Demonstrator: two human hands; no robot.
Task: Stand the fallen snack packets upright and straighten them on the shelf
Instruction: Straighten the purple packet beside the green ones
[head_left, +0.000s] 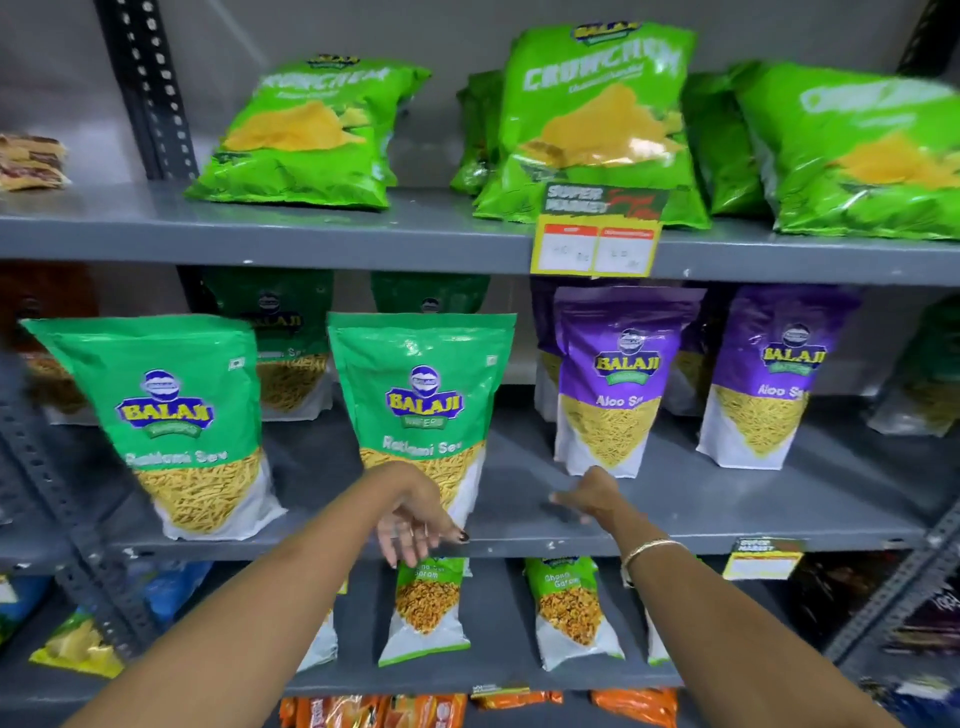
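Note:
On the middle grey shelf (727, 514) stand two green Ratlami Sev packets, one at the left (171, 415) and one at the centre (423, 400). Right of them stand two purple Aloo Sev packets, the nearer (618, 374) and the farther right (774, 374). All four are upright. My left hand (415, 525) hangs open at the shelf's front edge, just below the centre green packet and apart from it. My right hand (587, 493) rests open on the bare shelf below the nearer purple packet, holding nothing.
Bright green Crunchem bags (597, 114) lean on the top shelf behind a yellow price tag (597, 244). Small Chana Garam packets (426, 608) stand on the lower shelf, orange packets below them. A slotted metal upright (78, 525) runs down the left side.

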